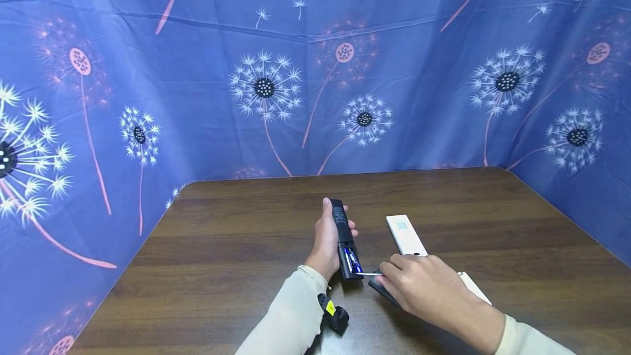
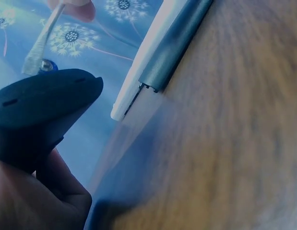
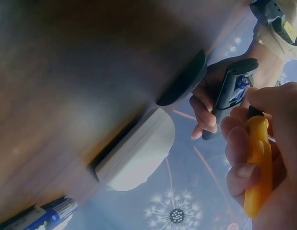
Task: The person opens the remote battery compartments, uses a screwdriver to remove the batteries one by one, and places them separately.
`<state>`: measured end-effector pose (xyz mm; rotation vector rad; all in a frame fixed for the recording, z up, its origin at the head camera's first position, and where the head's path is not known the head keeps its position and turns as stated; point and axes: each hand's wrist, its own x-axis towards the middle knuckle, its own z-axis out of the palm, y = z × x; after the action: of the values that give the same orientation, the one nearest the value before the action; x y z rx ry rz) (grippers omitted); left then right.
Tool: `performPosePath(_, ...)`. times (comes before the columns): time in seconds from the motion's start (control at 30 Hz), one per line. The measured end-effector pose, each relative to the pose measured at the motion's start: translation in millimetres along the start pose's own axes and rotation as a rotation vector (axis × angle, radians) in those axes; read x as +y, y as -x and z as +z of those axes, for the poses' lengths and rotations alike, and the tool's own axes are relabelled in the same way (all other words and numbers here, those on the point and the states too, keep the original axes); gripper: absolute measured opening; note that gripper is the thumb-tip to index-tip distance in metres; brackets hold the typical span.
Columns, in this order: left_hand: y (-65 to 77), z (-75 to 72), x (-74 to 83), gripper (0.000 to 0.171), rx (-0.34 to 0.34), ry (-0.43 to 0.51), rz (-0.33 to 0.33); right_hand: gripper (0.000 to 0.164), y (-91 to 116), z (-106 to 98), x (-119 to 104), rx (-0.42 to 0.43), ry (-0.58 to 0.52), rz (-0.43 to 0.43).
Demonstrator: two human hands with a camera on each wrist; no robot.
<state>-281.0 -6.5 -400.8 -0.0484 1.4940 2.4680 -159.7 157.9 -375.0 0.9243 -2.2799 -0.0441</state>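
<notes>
My left hand (image 1: 325, 245) grips a black remote control (image 1: 342, 223), back side up, its battery compartment uncovered with blue batteries (image 1: 351, 261) inside. The right hand (image 1: 426, 286) holds a screwdriver by its yellow handle (image 3: 258, 167). Its metal shaft (image 1: 368, 274) reaches to the compartment's near end. In the left wrist view, the flat blade (image 2: 37, 55) is beside a battery end (image 2: 48, 65) that shows above the remote's rim. Below the right hand, a black battery cover (image 1: 382, 291) lies on the table, partly hidden by the fingers.
A white remote control (image 1: 406, 234) lies on the wooden table (image 1: 236, 245), partly behind the right hand. Another white piece (image 1: 475, 288) shows beyond that hand. One blue battery (image 3: 59, 211) appears at the right wrist view's lower left. Patterned blue cloth (image 1: 305, 86) hangs around the table.
</notes>
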Motion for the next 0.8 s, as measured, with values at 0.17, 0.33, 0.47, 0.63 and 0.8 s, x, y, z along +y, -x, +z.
performPosePath(0.17,-1.0,0.4,1.7,0.073,0.008,-0.009,0.019,0.051,0.8,0.4,3.0,0.009,0.022,0.011)
performPosePath(0.33,0.5,-1.3,-0.4,0.074,0.009,-0.03,0.008,0.046,3.5,-0.5,3.5,-0.008,0.004,0.033)
performPosePath(0.47,0.7,-1.3,-3.1,0.074,0.002,-0.034,0.008,0.035,7.0,-1.6,3.6,-0.032,-0.009,0.049)
performPosePath(0.63,0.1,-1.4,-3.4,0.074,-0.003,-0.022,0.016,0.032,9.6,-1.7,6.0,-0.026,-0.009,0.064)
performPosePath(0.8,0.8,-0.8,-0.5,0.073,-0.002,-0.02,0.016,0.03,9.4,-2.6,8.1,-0.032,-0.004,0.069)
